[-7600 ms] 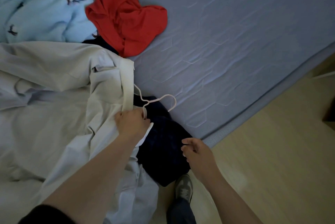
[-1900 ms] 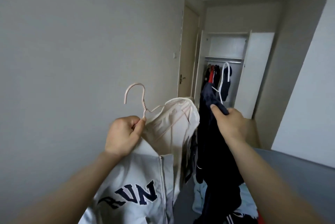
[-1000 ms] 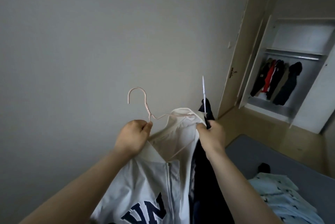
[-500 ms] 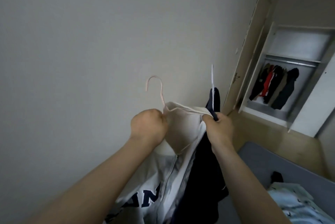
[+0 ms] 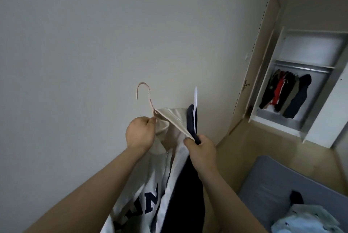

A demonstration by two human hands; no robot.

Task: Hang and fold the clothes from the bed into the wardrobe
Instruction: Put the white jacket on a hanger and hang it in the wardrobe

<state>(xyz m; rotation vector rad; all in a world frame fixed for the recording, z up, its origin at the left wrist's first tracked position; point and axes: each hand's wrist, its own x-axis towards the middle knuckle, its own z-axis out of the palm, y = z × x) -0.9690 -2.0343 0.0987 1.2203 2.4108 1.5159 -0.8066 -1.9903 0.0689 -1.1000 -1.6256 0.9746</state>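
Steady the pink hanger (image 5: 144,91) by its neck in the left hand (image 5: 140,132), fingers curled round it. With the right hand (image 5: 200,147), fingers pinching the cream jacket (image 5: 150,185) and a dark garment (image 5: 188,195), draw the shoulder over the hanger's arm. Held up before the wall, well apart from the wardrobe (image 5: 308,85): zip-fronted, navy-lettered, slack.

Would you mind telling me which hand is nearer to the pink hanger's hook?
Left. The left hand pinches the pink hanger just below its hook; the right hand sits lower and to the right, gripping the white jacket's collar and a dark garment.
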